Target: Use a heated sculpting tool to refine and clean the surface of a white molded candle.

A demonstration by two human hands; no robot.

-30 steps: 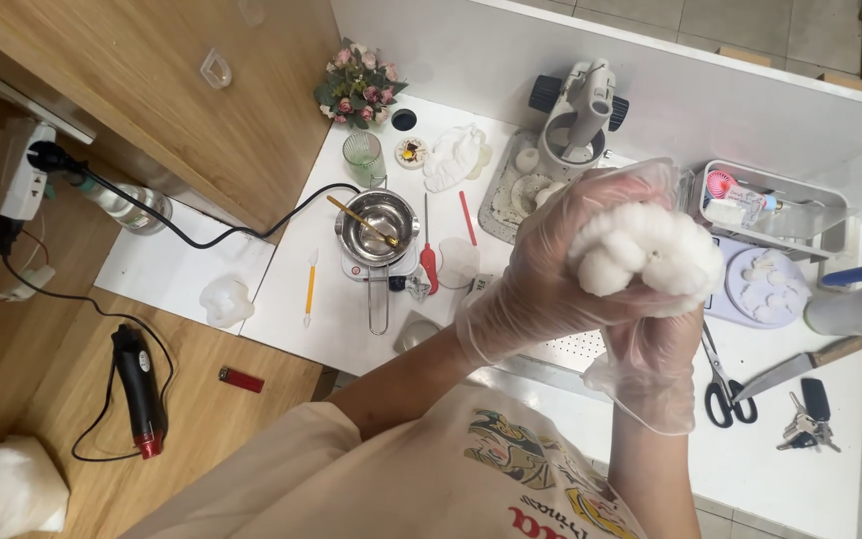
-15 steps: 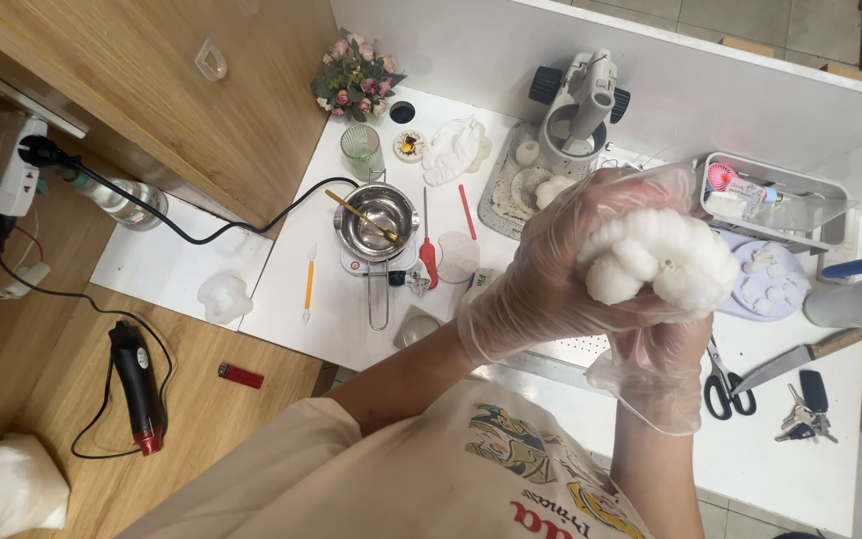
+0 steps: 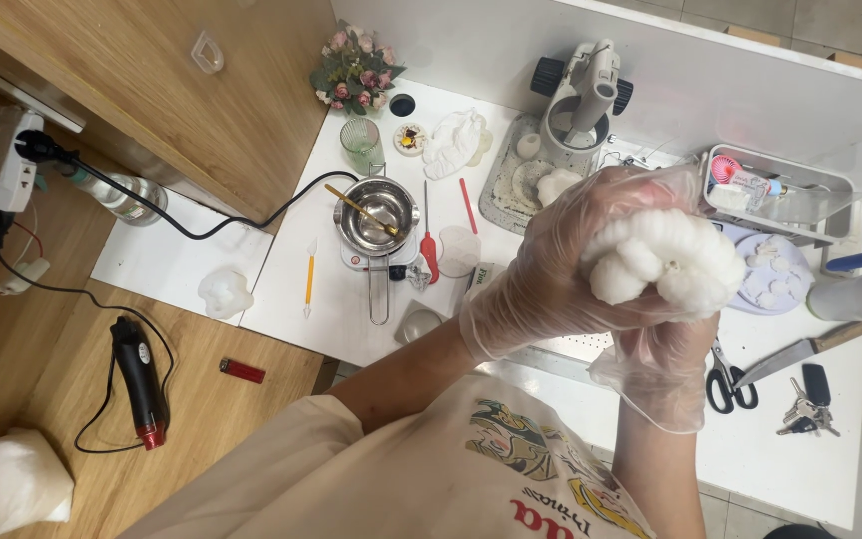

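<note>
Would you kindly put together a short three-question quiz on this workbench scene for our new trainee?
1. True or false: both hands wear thin clear disposable gloves.
2. Multiple choice: the left hand and right hand together hold
A) a pair of scissors
B) a white lumpy flower-shaped piece
C) a red lighter
3. Fill in: the small metal pot on the white table has a ____ -coloured stirring stick resting in it.

Key
1. True.
2. B. The scissors lie on the table by the knife, and the red lighter lies on the wooden floor.
3. Gold; the stick leans across the pot.
</note>
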